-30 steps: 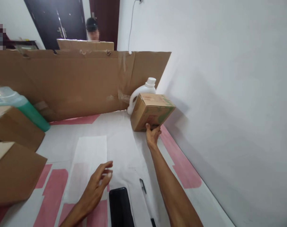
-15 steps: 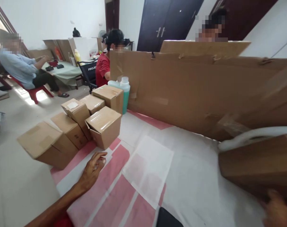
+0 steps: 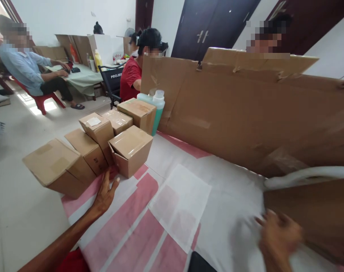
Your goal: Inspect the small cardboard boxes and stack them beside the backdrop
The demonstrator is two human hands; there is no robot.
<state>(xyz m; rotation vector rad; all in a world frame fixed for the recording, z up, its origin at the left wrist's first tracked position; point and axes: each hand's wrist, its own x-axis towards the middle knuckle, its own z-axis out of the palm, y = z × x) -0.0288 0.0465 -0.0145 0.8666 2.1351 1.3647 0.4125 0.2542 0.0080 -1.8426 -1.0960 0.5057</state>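
Note:
My left hand (image 3: 104, 194) rests on the pink-and-white cloth (image 3: 118, 223), thumb apart and fingers stretched toward the foot of the cardboard boxes. Closest to it are a brown box (image 3: 88, 149) and a box with a taped lid and a raised flap (image 3: 131, 145). At right, my right hand (image 3: 279, 236) is above the cloth in front of a larger cardboard box (image 3: 310, 211). Motion smears its fingers, so whether they hold anything is unclear. Between the hands lies a thin, translucent white sheet (image 3: 180, 204).
A jug of green liquid (image 3: 158, 109) stands behind the boxes. A tall cardboard panel (image 3: 231, 113) runs along the far side. A black object (image 3: 202, 262) lies at the near edge. Co-workers sit beyond, one in a red shirt (image 3: 130, 77).
My left hand has moved slightly left, its fingers now reaching closer to the boxes. My right hand has come up and left from the lower right corner. The view has shifted a little.

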